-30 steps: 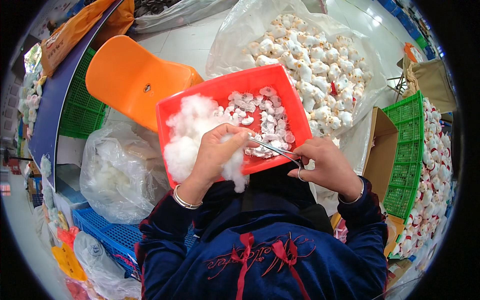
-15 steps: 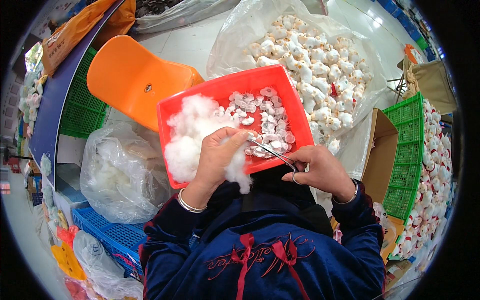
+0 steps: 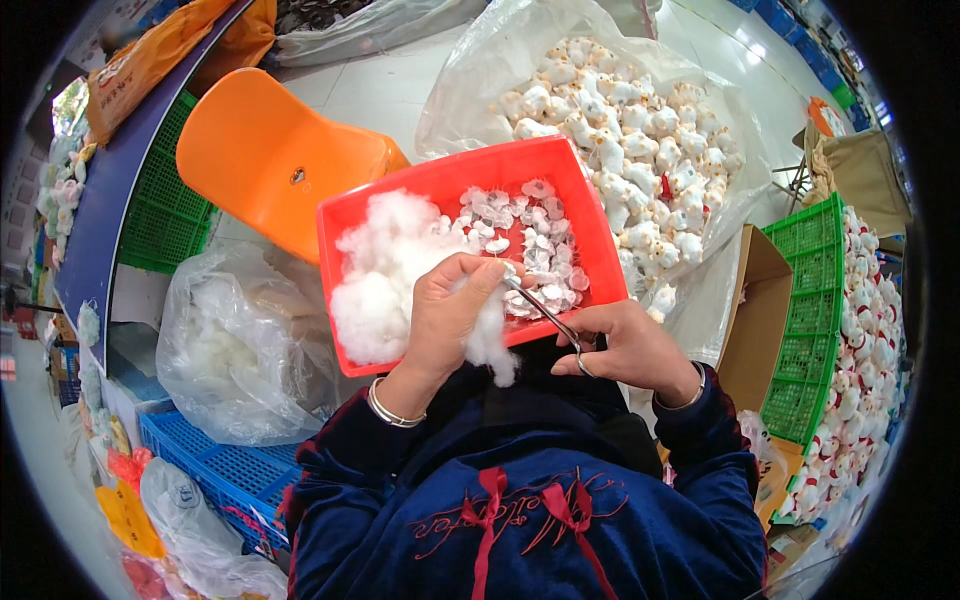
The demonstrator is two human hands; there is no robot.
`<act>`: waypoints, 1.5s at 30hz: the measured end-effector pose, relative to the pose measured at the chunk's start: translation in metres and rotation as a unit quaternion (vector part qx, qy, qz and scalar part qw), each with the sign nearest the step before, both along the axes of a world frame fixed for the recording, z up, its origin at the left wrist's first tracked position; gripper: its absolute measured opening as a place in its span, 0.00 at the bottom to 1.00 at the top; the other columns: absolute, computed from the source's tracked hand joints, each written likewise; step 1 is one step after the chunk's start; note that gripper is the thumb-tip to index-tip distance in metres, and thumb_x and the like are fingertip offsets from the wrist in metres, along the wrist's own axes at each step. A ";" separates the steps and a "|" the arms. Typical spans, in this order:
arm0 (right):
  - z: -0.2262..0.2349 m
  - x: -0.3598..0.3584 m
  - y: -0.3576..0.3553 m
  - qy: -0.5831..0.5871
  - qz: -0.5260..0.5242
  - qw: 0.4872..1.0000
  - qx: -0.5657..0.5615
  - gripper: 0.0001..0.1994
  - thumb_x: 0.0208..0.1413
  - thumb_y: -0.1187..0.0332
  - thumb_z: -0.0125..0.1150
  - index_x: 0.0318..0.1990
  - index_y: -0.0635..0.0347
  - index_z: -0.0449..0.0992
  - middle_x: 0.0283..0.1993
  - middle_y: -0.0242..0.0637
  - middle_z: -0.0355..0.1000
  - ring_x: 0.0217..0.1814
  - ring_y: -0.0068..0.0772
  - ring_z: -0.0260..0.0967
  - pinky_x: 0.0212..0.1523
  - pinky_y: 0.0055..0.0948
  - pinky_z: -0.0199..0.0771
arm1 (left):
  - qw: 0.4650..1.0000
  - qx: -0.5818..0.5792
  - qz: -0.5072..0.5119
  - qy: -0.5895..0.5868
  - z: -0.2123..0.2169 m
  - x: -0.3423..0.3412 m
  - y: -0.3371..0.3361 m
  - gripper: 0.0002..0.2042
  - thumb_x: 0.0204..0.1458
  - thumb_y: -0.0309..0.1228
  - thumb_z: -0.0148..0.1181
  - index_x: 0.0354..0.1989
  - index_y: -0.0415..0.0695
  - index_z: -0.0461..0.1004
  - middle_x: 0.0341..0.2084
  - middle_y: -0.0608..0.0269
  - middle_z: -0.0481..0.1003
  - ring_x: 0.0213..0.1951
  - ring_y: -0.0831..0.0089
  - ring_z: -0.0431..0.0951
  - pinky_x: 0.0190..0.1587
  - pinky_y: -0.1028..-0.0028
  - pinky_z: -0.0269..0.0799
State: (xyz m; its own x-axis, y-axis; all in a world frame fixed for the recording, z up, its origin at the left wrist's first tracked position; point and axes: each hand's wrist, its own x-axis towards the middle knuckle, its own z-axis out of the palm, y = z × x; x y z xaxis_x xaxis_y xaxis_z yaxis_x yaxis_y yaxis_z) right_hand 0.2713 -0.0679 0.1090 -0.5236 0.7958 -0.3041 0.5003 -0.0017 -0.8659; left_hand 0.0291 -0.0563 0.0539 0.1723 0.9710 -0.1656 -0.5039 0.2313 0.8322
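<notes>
My left hand [image 3: 448,312] pinches a small white piece [image 3: 511,274] between thumb and fingers, over the red tub's near side. In my right hand [image 3: 635,348] are slim metal forceps [image 3: 541,309], gripped by their finger loops, with the tips at the white piece. Whether the tips are inside it, I cannot tell. The red tub [image 3: 598,225] lies under both hands. Fluffy white stuffing [image 3: 384,262] fills its left side, and a tuft hangs over the near rim beside my left hand. Several small white and grey pieces [image 3: 548,245] lie on its right.
An orange chair [image 3: 270,160] stands behind the tub at left. Beyond the tub, a large clear bag [image 3: 455,100] holds many white stuffed toys [image 3: 640,150]. Green crates [image 3: 805,330] and a cardboard box [image 3: 757,310] are at right. A bag of stuffing [image 3: 240,340] and blue crate [image 3: 215,465] are at left.
The forceps have tilted more steeply, their tips now up against the white piece. My right hand has turned slightly and its grip on the loops has shifted. The left hand has moved slightly right.
</notes>
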 end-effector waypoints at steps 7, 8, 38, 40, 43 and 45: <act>-0.004 0.001 -0.002 0.013 -0.013 1.000 0.001 0.17 0.51 0.60 0.79 0.36 0.63 0.79 0.22 0.29 0.68 0.26 0.18 0.63 0.28 0.26 0.64 | 0.995 0.030 0.089 0.043 -0.015 0.003 -0.004 0.08 0.66 0.29 0.59 0.43 0.36 0.80 0.40 0.60 0.82 0.39 0.79 0.80 0.44 0.77 0.77; -0.004 0.000 -0.002 0.014 -0.015 1.000 0.002 0.17 0.51 0.60 0.79 0.36 0.63 0.79 0.22 0.29 0.68 0.26 0.18 0.63 0.28 0.26 0.64 | 0.994 0.036 0.091 0.044 -0.014 0.003 -0.004 0.08 0.66 0.29 0.59 0.43 0.36 0.80 0.40 0.60 0.82 0.39 0.79 0.80 0.43 0.78 0.77; 0.002 0.016 0.014 -0.008 0.103 0.994 0.029 0.24 0.41 0.57 0.84 0.40 0.63 0.80 0.27 0.34 0.70 0.31 0.29 0.70 0.33 0.30 0.70 | 0.975 0.025 -0.191 0.108 0.029 -0.044 0.005 0.06 0.60 0.25 0.66 0.42 0.35 0.83 0.34 0.59 0.84 0.35 0.79 0.81 0.43 0.78 0.77; 0.002 0.018 0.015 0.000 0.119 0.992 0.035 0.25 0.41 0.57 0.84 0.41 0.64 0.81 0.27 0.34 0.70 0.32 0.30 0.71 0.35 0.30 0.71 | 0.969 0.041 -0.206 0.128 0.029 -0.046 0.004 0.06 0.60 0.25 0.66 0.42 0.35 0.82 0.34 0.60 0.84 0.36 0.79 0.81 0.45 0.78 0.77; 0.002 0.019 0.017 0.011 0.125 0.992 0.032 0.25 0.41 0.57 0.84 0.41 0.64 0.81 0.28 0.34 0.71 0.33 0.29 0.70 0.35 0.29 0.71 | 0.966 0.053 -0.202 0.153 0.032 -0.046 0.002 0.06 0.60 0.25 0.66 0.42 0.35 0.82 0.34 0.61 0.84 0.38 0.79 0.81 0.46 0.77 0.76; 0.003 0.018 0.017 0.009 0.117 0.993 0.019 0.24 0.41 0.57 0.84 0.41 0.64 0.81 0.28 0.33 0.70 0.33 0.28 0.70 0.35 0.29 0.70 | 0.968 0.050 -0.184 0.160 0.035 -0.043 0.001 0.06 0.60 0.25 0.65 0.42 0.35 0.82 0.34 0.61 0.84 0.38 0.79 0.81 0.46 0.77 0.76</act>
State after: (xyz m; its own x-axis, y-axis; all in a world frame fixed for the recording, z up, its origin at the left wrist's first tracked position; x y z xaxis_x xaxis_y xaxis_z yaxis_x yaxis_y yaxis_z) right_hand 0.2896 -0.0509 0.1121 -0.7010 0.6621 -0.2649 0.4679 0.1468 -0.8715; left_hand -0.0143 -0.0553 0.0887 0.4660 0.8673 -0.1750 -0.1156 0.2558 0.9598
